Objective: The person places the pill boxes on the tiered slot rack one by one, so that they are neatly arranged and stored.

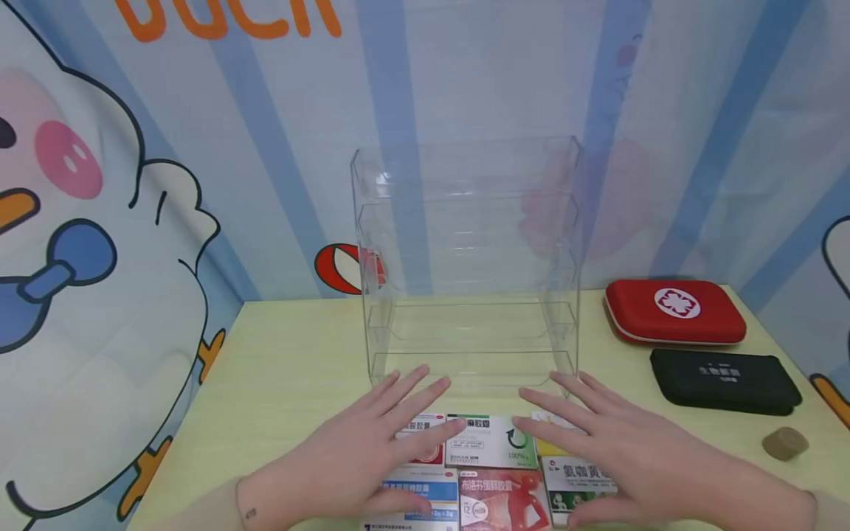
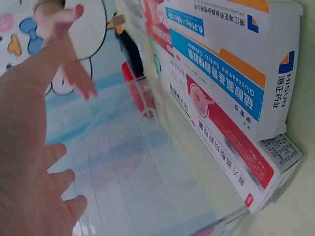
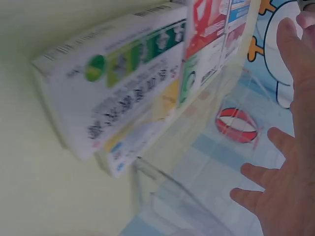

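Both hands are spread, palms down, over two rows of medicine boxes on the table. My left hand (image 1: 385, 450) is above a blue-and-white glucosamine capsule box (image 2: 221, 64) and a red-and-white box (image 2: 231, 142). On the other side, my right hand (image 1: 611, 450) hovers over a white box with green pictures (image 3: 128, 78) and a yellow-and-white box (image 3: 142, 130), partly covering both. Between the hands lie a white-and-green capsule box (image 1: 491, 446) and a pink-red capsule box (image 1: 501, 501). Neither hand holds anything. Just beyond the fingertips stands a clear tiered plastic rack (image 1: 471, 352).
At the right of the pale yellow table (image 1: 292, 354) lie a red zip case (image 1: 637, 313) with a white emblem, a black pouch (image 1: 724, 391) and a small brown cylindrical object (image 1: 785, 444). A striped cartoon backdrop (image 1: 465, 74) hangs behind the rack.
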Demonstrator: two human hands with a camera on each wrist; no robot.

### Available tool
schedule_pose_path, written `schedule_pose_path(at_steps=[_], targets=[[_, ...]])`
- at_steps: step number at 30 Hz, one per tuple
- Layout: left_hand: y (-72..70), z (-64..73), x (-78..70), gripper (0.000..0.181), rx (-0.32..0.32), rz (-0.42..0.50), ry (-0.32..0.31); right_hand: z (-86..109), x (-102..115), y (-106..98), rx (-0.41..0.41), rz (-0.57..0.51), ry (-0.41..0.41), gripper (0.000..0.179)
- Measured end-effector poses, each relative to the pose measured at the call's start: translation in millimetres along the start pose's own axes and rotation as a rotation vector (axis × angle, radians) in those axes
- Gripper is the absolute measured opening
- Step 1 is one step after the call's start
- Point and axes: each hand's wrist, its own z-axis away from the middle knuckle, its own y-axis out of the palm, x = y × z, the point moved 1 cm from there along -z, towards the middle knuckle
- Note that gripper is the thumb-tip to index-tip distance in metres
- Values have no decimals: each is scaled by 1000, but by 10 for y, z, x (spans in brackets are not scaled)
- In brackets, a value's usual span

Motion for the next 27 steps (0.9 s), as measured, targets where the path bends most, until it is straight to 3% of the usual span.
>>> schedule_pose_path(at_steps=[3,8,12,16,21,27], targets=[[66,3,108,90,-136,26,-62,130,-76,89,81,-106,152,98],[183,35,378,83,-459,93,-233,342,-235,338,163,-221,416,96],[296,57,546,83,-609,175,-376,446,-363,513,185,-243,566,91],[433,59,645,99,-616,272,-508,527,-453,650,191,-257,638,93],[613,37,756,106,-536,421,-645,595,-525,770,187,-292,671,96],[810,1,894,106,-519,566,-678,604,-598,815,192,-339,698,87]])
